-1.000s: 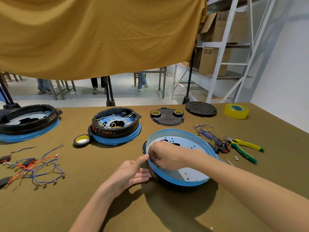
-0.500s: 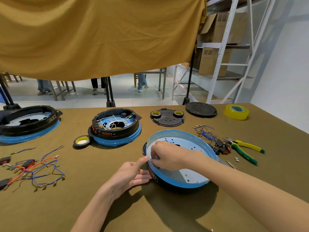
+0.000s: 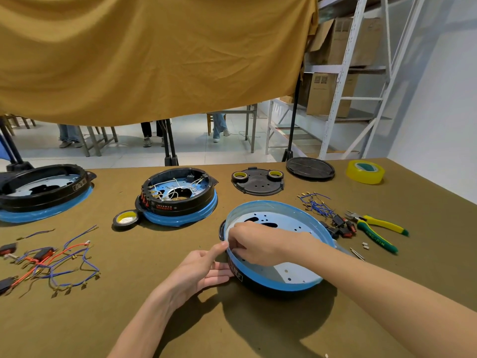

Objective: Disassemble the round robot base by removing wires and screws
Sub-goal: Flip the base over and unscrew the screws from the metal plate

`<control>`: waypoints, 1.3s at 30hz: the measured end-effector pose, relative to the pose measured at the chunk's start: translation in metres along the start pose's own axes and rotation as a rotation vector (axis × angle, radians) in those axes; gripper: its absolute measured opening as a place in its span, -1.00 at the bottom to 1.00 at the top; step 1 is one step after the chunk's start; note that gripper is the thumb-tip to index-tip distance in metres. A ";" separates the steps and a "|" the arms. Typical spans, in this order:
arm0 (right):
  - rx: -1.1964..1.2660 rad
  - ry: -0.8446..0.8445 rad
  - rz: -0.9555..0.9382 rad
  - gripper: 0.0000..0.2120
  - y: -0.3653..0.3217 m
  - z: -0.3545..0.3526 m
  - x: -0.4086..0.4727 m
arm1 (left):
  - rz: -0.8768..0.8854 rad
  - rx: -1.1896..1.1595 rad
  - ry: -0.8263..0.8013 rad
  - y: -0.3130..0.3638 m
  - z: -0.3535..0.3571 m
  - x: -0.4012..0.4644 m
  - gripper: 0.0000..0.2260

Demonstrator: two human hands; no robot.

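The round robot base with a blue rim, black underside and pale perforated metal floor (image 3: 278,254) sat on the olive-brown cloth-covered desk (image 3: 129,319), front & centre, tilted up on its near-left side. The left hand (image 3: 198,270) lay against the base's outer left wall — fingers fairly straight along the black side, thumb raised and touching the blue rim, nothing gripped. The right hand (image 3: 254,245) reached over the rim from the right, fingers curled down inside the near-left edge, pinching at the rim; whether a wire or screw was between the fingertips couldn't be told.

Right of the base — a tangle of blue wires with brass terminals (image 3: 316,204), a few black and red switches (image 3: 340,226) just beside them, then yellow and green handled pliers (image 3: 376,228) and some small loose metal bits (image 3: 361,250) nearby. Far right, a roll of yellow tape (image 3: 365,171).

Behind: a second black and blue round base still full of white wiring (image 3: 179,197), a small roll of black tape with a yellow core (image 3: 126,219) touching its front-left, a black plastic plate carrying two small tape rolls (image 3: 258,180), and a flat black round lid (image 3: 309,167). Far left, a third black and blue base (image 3: 44,189). Near left, a loose bundle of red and blue wires w/ switches (image 3: 49,262). A mustard-yellow cloth (image 3: 154,55) hung above the desk's far edge.
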State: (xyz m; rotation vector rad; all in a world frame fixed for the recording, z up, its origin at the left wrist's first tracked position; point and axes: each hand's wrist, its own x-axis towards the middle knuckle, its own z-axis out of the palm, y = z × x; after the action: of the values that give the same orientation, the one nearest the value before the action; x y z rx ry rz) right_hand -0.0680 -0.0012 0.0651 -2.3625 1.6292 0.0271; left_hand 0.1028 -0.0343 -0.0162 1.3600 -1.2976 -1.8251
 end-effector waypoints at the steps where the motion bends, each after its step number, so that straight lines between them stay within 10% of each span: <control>1: -0.002 -0.007 0.005 -0.82 0.000 0.000 0.000 | 0.001 0.002 0.004 0.000 0.001 0.000 -0.63; 11: 0.350 0.338 0.095 -0.87 0.025 -0.014 -0.027 | 0.012 -0.028 0.043 -0.003 0.003 0.004 -0.27; 22: 0.665 0.992 0.513 -0.89 0.133 0.013 -0.135 | 0.041 -0.132 0.167 0.002 0.012 0.006 -0.58; 39: 0.231 0.715 0.579 -0.85 0.197 0.081 -0.184 | 0.066 -0.184 0.188 -0.003 0.029 0.010 -0.22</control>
State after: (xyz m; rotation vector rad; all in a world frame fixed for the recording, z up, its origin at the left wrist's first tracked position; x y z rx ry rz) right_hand -0.3058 0.1213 -0.0235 -1.7334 2.4122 -0.9248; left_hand 0.0731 -0.0303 -0.0224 1.3363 -1.0393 -1.6829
